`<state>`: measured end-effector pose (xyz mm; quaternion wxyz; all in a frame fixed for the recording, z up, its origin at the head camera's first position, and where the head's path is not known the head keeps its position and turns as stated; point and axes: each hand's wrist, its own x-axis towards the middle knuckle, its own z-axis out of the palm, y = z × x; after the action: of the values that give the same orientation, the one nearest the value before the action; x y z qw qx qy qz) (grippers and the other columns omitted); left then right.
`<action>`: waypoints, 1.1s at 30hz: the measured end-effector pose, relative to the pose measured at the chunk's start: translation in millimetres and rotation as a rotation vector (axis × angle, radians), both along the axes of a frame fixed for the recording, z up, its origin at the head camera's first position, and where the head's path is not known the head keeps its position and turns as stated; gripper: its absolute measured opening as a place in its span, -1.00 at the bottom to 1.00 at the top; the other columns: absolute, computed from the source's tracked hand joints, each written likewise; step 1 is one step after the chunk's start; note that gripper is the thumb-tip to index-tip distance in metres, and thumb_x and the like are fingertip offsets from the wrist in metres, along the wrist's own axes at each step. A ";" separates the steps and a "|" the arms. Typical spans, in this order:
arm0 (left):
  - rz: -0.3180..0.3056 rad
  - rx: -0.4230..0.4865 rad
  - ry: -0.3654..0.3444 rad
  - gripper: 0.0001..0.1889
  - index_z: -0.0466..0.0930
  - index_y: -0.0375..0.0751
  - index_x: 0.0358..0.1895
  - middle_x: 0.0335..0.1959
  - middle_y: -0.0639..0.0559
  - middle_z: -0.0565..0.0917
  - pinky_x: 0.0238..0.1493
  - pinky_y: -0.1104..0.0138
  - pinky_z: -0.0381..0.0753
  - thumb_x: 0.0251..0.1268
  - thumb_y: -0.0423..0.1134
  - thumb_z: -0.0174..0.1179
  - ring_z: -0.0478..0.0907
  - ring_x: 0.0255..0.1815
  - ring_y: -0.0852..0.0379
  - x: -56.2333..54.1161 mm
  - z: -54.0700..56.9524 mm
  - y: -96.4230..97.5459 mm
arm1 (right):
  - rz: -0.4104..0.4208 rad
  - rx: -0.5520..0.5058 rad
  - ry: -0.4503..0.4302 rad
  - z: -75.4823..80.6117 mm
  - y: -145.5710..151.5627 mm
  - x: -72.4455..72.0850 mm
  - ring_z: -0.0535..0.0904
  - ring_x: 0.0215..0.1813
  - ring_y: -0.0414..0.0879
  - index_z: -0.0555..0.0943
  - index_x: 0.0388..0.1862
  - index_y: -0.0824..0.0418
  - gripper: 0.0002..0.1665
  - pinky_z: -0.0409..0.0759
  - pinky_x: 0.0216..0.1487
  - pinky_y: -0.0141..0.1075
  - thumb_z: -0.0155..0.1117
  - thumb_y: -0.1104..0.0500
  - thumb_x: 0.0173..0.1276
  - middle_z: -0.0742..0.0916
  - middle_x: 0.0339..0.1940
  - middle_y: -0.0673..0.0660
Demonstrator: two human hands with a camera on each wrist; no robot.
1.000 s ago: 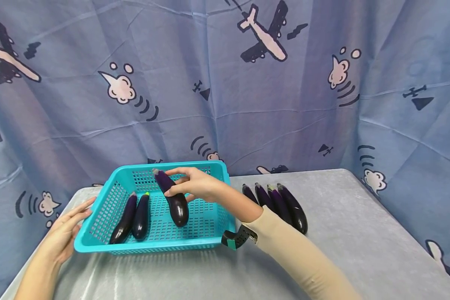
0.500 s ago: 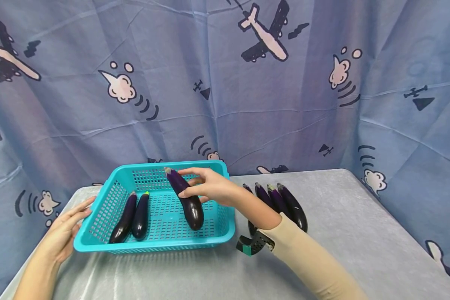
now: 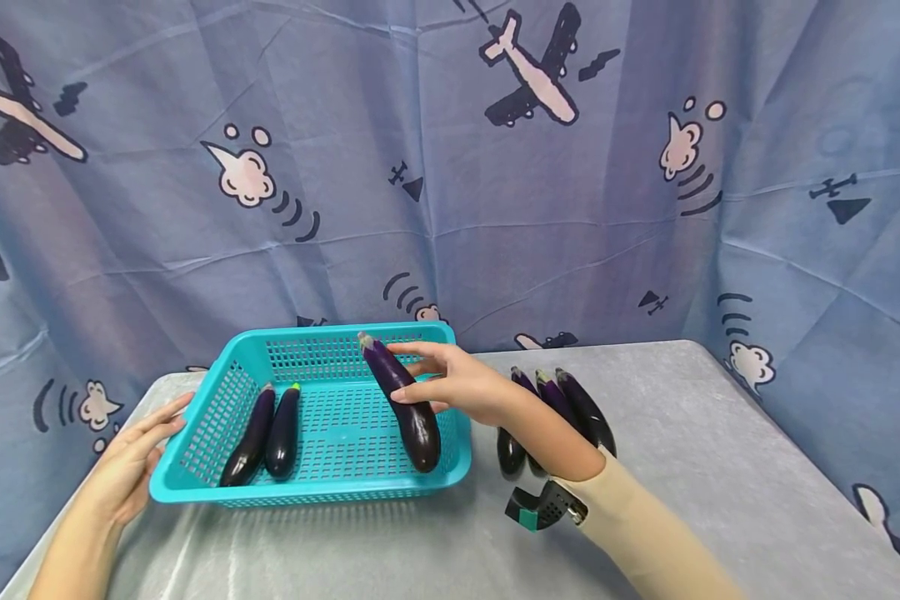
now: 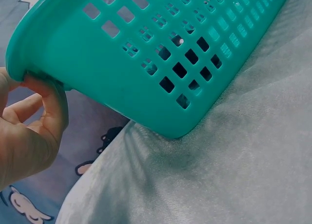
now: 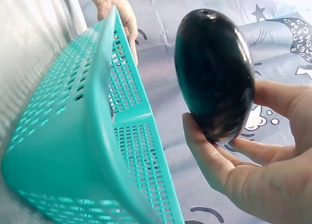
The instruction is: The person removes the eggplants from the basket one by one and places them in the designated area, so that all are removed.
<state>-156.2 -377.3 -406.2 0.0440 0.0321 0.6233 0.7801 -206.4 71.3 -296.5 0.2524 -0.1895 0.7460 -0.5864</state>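
My right hand [image 3: 471, 385] grips an eggplant [image 3: 401, 400] between thumb and fingers, holding it over the right part of the turquoise basket [image 3: 307, 492]. The eggplant's stem end points up and to the left. In the right wrist view its dark rounded end [image 5: 214, 73] faces the camera, above the basket's rim. My left hand [image 3: 131, 467] holds the basket's left rim, and the left wrist view shows its fingers [image 4: 53, 102] hooked under the lip. Inside the basket, two more eggplants lie side by side at the left, one with a dull stem [image 3: 249, 442] and one with a green stem [image 3: 282, 437].
To the basket's right, several eggplants [image 3: 587, 408] lie together on the grey table [image 3: 690, 467], partly hidden by my right forearm. A blue curtain [image 3: 345, 192] with airplane prints hangs behind the table. A black strap [image 3: 543, 506] is at my right sleeve.
My right hand has carried the eggplant rightward from the basket's middle to its right side. My left hand and the basket have stayed in place.
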 end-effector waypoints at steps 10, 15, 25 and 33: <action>0.029 -0.032 -0.062 -0.54 0.68 0.47 0.18 0.68 0.06 -0.15 -0.15 0.34 0.76 0.75 -0.29 -0.08 0.71 -0.04 0.28 -0.1 0.5 2.1 | -0.042 0.010 -0.004 -4.9 27.7 8.4 0.44 0.51 0.20 0.35 0.66 0.01 -0.16 0.46 0.46 0.25 0.42 0.10 0.47 0.48 0.52 0.29; 0.043 -0.045 -0.068 -0.54 0.69 0.49 0.17 0.71 0.08 -0.18 -0.16 0.34 0.76 0.75 -0.29 -0.07 0.71 -0.06 0.29 0.8 1.2 2.1 | -0.067 0.003 0.003 -6.9 39.3 10.5 0.38 0.56 0.24 0.33 0.67 0.03 -0.15 0.43 0.47 0.28 0.43 0.09 0.47 0.45 0.56 0.31; 0.031 -0.038 -0.057 -0.53 0.68 0.48 0.19 0.64 0.04 -0.05 -0.15 0.32 0.77 0.75 -0.29 -0.09 0.72 -0.05 0.26 1.1 1.1 1.9 | -0.106 -0.014 -0.010 -6.6 64.4 15.7 0.45 0.49 0.23 0.28 0.69 0.07 -0.14 0.46 0.45 0.16 0.39 0.12 0.50 0.44 0.54 0.35; 0.021 -0.020 -0.028 -0.53 0.70 0.43 0.20 0.37 0.28 0.29 -0.14 0.31 0.78 0.75 -0.31 -0.09 0.73 -0.05 0.24 0.9 1.1 1.2 | -0.120 -0.040 -0.002 -6.1 82.5 21.6 0.61 0.21 0.06 0.26 0.69 0.19 -0.12 0.61 0.07 -0.24 0.39 0.17 0.48 0.55 0.42 0.39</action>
<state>-155.2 -376.1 -405.1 0.0450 0.0140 0.6305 0.7747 -184.8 153.8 -302.6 0.2138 -0.1489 0.7438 -0.6156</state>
